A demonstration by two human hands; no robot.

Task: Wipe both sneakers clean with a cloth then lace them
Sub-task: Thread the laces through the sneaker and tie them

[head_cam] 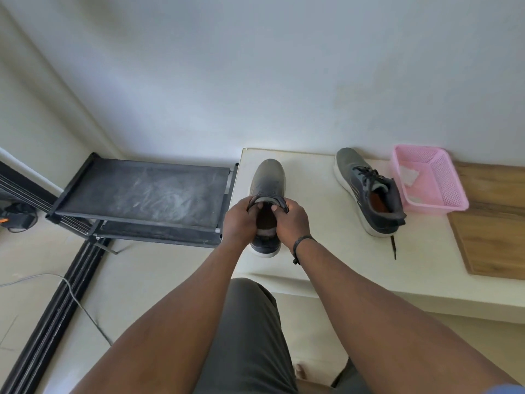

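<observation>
A grey sneaker [267, 177] with a white sole stands near the left edge of the pale ledge [312, 251], toe toward the wall and heel toward the front edge. Both hands grip it at the opening: the left hand [241, 220] curls its fingers round the left side of the collar and the right hand [291, 221] curls round the right side, thumbs meeting at the tongue. A dark cord bracelet [301, 243] circles the right wrist. The second sneaker [369, 191] stands well apart to the right, laced, its orange insole showing, toe near the back edge. A loose black lace [393, 247] lies just in front of its heel. Just beside it to the right a pink basket [451, 191] sits partly on a wooden board [494, 237]; a pale cloth [409, 174] lies inside. A black shoe rack [142, 194] stands left of the ledge.
</observation>
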